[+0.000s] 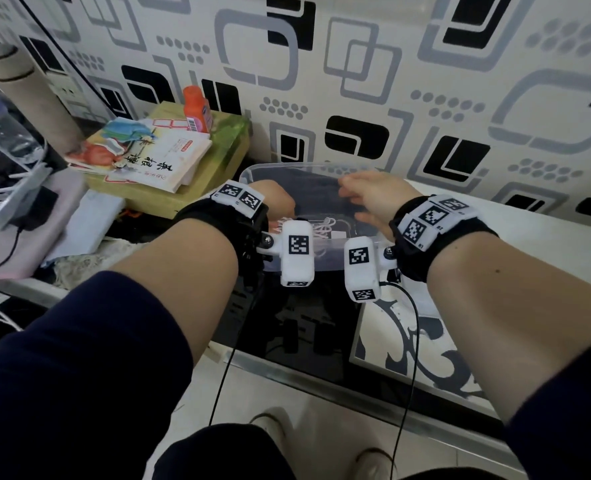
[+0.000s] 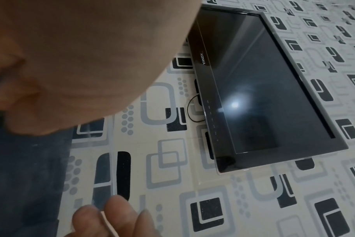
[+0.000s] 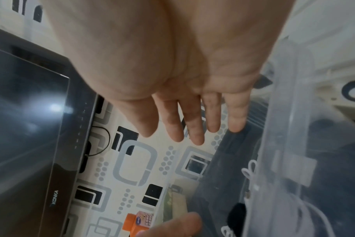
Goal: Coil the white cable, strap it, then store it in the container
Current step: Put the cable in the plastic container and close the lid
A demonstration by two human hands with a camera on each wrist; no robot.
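1. The white cable (image 1: 321,227) was seen lying inside the clear container (image 1: 252,171), low against its near wall, at about 6 o'clock from both hands.
2. The right hand (image 3: 184,89) was held spread, fingers straight, with nothing gripped.
3. The left hand (image 1: 276,199) was placed over the container's left side; its grip could not be told.
4. The cable's long axis was judged to run left to right, with neither hand clearly nearer.
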